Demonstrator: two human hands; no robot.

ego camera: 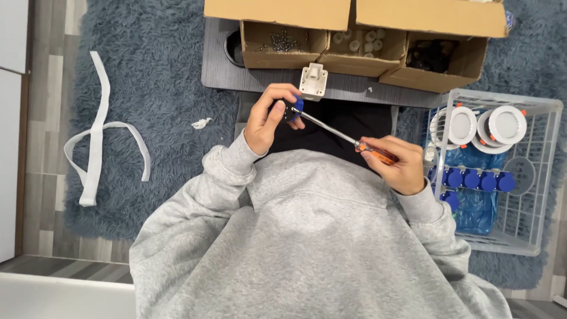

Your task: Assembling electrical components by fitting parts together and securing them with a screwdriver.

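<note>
One small black-and-blue part (290, 108) is in hand, and the work on it looks to be midway. The left hand (269, 120) curls around the part, pinching it between thumb and fingers just above the lap, in front of the low grey table (220, 65). The right hand (397, 165) grips the orange handle of a screwdriver (348, 139), whose shaft runs across to the part, tip touching it. Whether a screw is already seated there I cannot tell.

Several like pieces with blue caps (472, 179) lie in a row in the white wire basket (549, 153) at the right, under round white fittings (489, 125); I judge these finished. The cardboard box (354, 35) still holds screws (283, 41) and loose parts, and a white bracket (313, 81) stands on the table edge, so more seems left to do.
</note>
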